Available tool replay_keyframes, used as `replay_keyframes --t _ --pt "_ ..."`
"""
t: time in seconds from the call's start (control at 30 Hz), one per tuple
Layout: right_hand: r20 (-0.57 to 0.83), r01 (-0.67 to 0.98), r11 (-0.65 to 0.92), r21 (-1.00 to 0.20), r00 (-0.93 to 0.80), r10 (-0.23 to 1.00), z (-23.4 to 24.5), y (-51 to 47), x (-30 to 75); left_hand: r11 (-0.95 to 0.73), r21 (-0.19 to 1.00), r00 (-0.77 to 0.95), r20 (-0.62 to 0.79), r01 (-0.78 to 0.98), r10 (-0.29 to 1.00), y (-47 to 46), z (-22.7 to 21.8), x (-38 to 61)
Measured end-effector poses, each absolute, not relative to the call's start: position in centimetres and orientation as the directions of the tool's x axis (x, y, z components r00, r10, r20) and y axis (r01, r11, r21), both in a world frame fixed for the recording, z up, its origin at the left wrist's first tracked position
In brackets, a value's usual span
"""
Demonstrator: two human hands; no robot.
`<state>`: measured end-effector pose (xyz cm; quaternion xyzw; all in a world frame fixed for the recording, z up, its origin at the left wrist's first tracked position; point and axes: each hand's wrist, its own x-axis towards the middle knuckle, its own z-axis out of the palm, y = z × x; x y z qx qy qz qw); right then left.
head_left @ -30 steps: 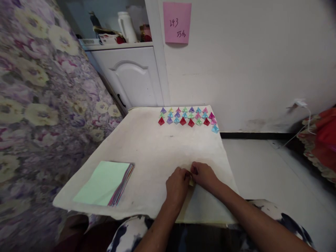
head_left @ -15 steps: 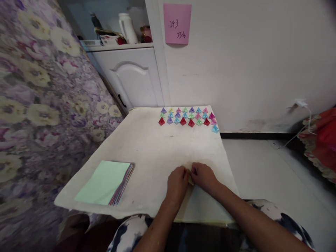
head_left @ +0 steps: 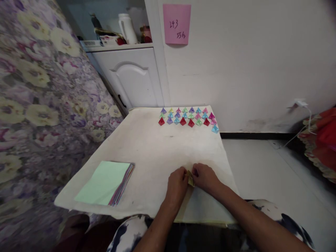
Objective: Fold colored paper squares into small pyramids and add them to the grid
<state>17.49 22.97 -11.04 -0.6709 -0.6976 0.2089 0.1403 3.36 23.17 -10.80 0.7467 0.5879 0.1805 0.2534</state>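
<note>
Between my two hands is a small piece of folded yellow paper, just above the table's near right part. My left hand pinches it from the left side, fingers closed. My right hand is closed at the paper's right edge, thumb and forefinger pressed together. The fingers cover much of the paper, so its full shape is hidden. To the left on the table lies a stack of square coloured paper, with a pale green sheet on top.
Rows of small folded paper pieces in several colours line the far right of the cloth-covered table. Behind it stand a white cabinet and a wall with a pink note. A flowered curtain hangs at left.
My hands have shifted very slightly, and a little more of the folded yellow paper shows between them. Everything else on the table stays where it was.
</note>
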Motion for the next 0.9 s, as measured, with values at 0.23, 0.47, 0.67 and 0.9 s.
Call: replay_keyframes --t 0.23,0.47,0.67,0.9 --pt "-0.078 0.860 0.007 -0.510 -0.054 0.996 -11.5 23.2 17.3 -0.188 0.616 0.252 -0.018 0.765 0.968 23.1 -10.9 3.4" --pt "-0.072 0.797 0.047 -0.602 -0.112 0.991 -10.8 23.1 19.0 -0.199 0.631 0.258 -0.002 0.750 0.966 23.0 -10.3 2.9" --pt "-0.032 0.762 0.120 -0.636 -0.181 0.983 -9.9 22.4 20.5 -0.265 0.635 0.306 0.048 0.726 0.951 22.1 -9.0 2.1" --pt "-0.040 0.755 0.168 -0.633 -0.248 0.968 -10.7 21.6 20.1 -0.371 0.622 0.405 0.094 0.690 0.910 20.6 -8.4 2.5"
